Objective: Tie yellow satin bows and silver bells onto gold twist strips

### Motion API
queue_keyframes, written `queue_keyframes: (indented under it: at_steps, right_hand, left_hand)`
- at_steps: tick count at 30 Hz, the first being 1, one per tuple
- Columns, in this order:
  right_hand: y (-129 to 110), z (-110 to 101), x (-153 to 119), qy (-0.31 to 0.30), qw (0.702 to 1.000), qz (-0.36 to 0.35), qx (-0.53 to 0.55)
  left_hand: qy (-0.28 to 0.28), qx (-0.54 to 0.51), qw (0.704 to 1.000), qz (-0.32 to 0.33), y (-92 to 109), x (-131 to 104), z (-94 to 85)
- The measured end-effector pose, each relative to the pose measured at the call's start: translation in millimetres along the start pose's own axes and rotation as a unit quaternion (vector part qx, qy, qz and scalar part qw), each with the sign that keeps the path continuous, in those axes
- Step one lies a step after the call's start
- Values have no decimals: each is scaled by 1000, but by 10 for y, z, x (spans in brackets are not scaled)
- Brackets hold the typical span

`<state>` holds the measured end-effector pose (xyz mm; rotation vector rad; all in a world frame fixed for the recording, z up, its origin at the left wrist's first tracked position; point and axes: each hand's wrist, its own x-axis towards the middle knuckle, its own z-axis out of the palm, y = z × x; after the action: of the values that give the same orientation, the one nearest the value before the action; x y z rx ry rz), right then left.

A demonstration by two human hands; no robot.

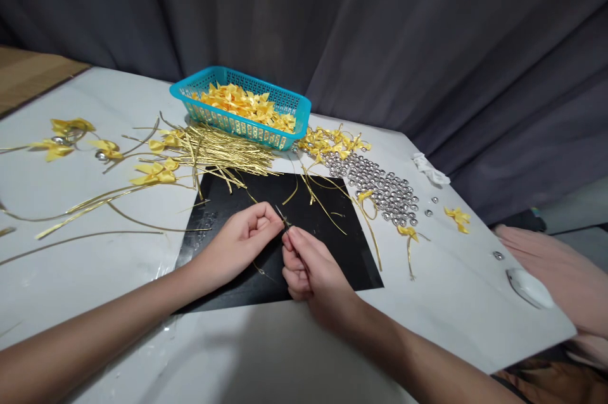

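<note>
My left hand [249,233] and my right hand [313,261] meet over a black mat [332,252], their fingers pinched close together. Between the fingertips runs a thin gold cord [284,219], one short end pointing up and away from me. Its crossing or knot is too small to make out. A thin strand with a small shiny piece [260,271] hangs below my left hand. More loose gold cord ends [327,208] lie across the far part of the mat.
Behind the mat, a pile of gold cords [223,151] lies before a blue basket [304,119] of yellow ribbon bows [242,103]. Silver beads [380,185] spread at right, near a white computer mouse [529,288]. Bows with cords [156,173] lie left. A grey curtain [380,30] hangs behind.
</note>
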<state>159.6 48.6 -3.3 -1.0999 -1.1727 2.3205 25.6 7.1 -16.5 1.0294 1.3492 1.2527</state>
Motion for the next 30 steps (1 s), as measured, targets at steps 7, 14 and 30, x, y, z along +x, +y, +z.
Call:
queue_keyframes:
  at_steps: [7,14,30]
  right_hand:
    - [-4,13,-18,0,1000,2,-1]
    - [-61,-99,63,45,995,-34,-79]
    - [-263,-283,82,76,818,-298,-486]
  left_hand:
    - [-7,-1,1000,-2,-10,0,4]
    - [-4,16,1000,-13,-5,-9,-4]
    - [-25,23,999,-26,13,-11,4]
